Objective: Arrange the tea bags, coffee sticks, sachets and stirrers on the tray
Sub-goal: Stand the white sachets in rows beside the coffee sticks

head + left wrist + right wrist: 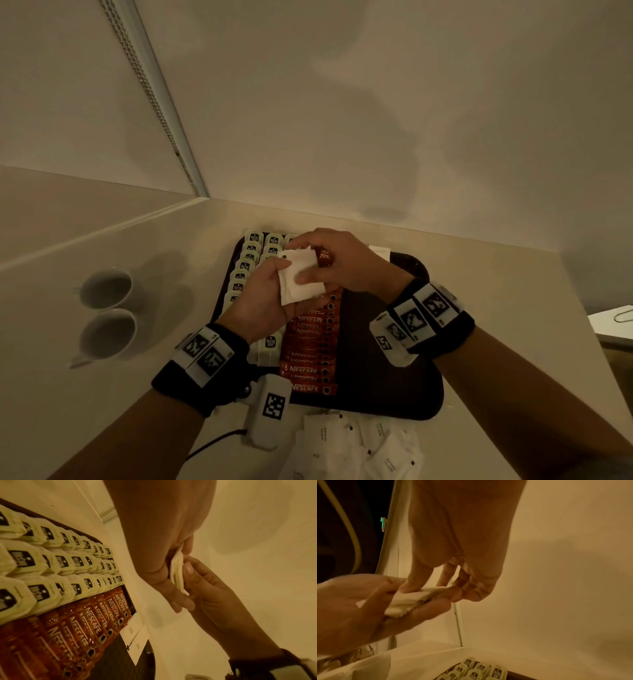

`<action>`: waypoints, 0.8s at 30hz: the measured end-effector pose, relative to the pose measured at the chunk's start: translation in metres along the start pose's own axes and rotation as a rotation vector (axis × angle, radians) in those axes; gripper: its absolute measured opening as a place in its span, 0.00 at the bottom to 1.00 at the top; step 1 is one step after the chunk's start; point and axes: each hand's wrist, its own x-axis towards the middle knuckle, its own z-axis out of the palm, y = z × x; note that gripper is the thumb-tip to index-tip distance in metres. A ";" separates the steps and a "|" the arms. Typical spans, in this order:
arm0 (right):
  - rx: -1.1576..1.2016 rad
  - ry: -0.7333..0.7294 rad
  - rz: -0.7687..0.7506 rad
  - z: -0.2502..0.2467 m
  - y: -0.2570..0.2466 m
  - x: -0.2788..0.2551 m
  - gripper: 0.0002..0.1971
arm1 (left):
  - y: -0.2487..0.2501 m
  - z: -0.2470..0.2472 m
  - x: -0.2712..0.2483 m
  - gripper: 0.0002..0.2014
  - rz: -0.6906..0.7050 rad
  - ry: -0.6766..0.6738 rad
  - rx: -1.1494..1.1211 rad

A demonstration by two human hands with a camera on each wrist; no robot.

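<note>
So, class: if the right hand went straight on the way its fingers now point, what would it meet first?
Probably the left hand: the right hand points leftward at it across the small stack of white paper sachets that both hands already pinch above the dark tray. Depth is unclear.

Tea bags partly hidden behind both hands, loose sachets cut off (bottom edge), print unreadable.
</note>
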 end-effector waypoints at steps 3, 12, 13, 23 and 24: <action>0.069 0.120 0.032 -0.003 0.003 0.001 0.13 | 0.002 -0.001 -0.003 0.17 -0.007 0.001 0.049; 0.240 0.024 0.080 -0.012 -0.002 -0.008 0.10 | 0.001 0.000 -0.003 0.09 0.128 0.157 0.544; 0.208 0.005 0.059 -0.010 -0.002 -0.008 0.10 | 0.001 0.001 -0.004 0.07 0.131 0.149 0.569; 0.328 -0.039 0.235 -0.024 0.002 -0.011 0.15 | 0.008 -0.004 -0.006 0.11 0.128 0.191 0.244; 0.392 -0.033 0.242 -0.024 0.003 -0.013 0.14 | 0.009 -0.005 -0.005 0.12 0.137 0.174 0.244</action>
